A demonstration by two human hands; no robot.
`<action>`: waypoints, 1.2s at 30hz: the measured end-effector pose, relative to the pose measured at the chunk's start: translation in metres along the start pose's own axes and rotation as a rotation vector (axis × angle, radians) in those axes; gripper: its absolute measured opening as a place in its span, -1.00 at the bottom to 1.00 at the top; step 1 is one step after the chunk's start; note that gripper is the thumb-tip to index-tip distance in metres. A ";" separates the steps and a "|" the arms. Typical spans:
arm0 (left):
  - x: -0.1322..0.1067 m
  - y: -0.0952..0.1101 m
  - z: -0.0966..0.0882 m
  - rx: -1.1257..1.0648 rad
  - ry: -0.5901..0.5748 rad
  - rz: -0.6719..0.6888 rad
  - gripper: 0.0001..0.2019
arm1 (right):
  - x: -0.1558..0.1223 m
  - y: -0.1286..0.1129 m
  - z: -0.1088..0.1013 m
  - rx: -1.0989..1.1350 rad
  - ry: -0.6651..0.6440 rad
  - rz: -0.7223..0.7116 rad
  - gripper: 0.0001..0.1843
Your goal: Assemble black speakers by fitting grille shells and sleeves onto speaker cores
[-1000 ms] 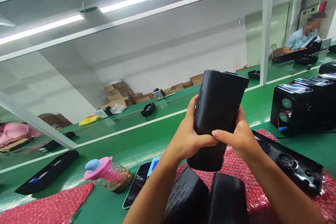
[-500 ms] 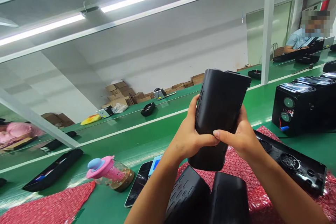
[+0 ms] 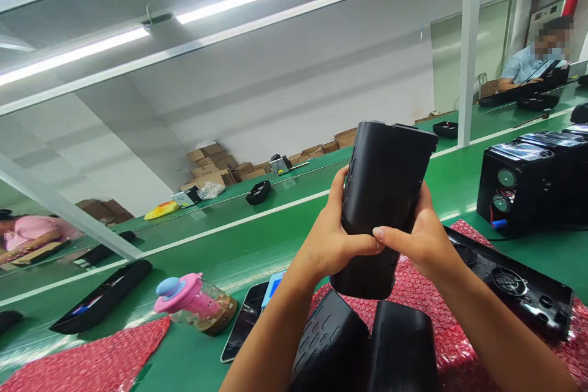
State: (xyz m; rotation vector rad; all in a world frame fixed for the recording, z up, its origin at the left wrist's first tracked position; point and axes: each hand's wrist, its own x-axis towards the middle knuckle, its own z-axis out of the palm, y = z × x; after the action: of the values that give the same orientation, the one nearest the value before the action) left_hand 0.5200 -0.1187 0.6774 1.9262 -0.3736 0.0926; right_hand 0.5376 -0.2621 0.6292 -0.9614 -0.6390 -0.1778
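Observation:
A black plastic casing point(image 3: 388, 177) with rounded edges is held up, tilted, in front of me. My left hand point(image 3: 337, 236) wraps around its left side, and my right hand point(image 3: 420, 236) grips its right side. Both thumbs press on the near face, their tips meeting at the middle. The other fingers are mostly hidden behind it. Just below, two similar black casings, one with a textured pattern point(image 3: 326, 343) and one smooth point(image 3: 404, 343), stand near the red bubble wrap point(image 3: 452, 324).
To the right are a black panel with round grilles point(image 3: 509, 282) and several black boxes with round drivers point(image 3: 514, 190). On the left are a pink-lidded cup point(image 3: 197, 303), a phone point(image 3: 243, 324) and a long black shell point(image 3: 103, 297). Co-workers sit beyond, one in blue point(image 3: 523, 67).
My hands and the held casing stay almost still. The long black shell at the left has shifted a little to the right in view.

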 end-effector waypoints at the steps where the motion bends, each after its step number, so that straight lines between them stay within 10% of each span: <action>1: 0.000 0.000 0.000 0.002 0.000 -0.001 0.06 | 0.000 0.000 0.000 0.001 0.002 0.001 -0.19; 36: 0.002 0.000 0.000 -0.017 -0.012 -0.022 0.06 | 0.001 -0.004 0.001 -0.050 0.036 0.054 -0.21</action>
State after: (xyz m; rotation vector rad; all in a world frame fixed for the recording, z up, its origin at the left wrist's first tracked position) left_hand 0.5216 -0.1189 0.6774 1.9145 -0.3601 0.0639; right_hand 0.5364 -0.2631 0.6329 -1.0202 -0.5778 -0.1636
